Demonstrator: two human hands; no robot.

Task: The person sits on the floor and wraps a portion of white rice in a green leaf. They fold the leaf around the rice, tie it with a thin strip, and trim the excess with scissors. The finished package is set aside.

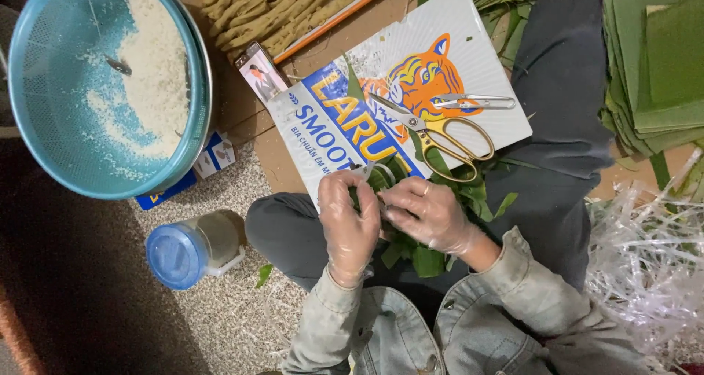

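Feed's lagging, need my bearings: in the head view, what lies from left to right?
Blue strainer of rice → blue-lidded jar → left hand → right hand, both on a green leaf bundle → clear plastic strips.

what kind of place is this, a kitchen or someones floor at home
Most likely a floor workspace at home for wrapping food in leaves, not a kitchen counter. A blue strainer of rice, stacked green leaves and scissors lie around the seated person.
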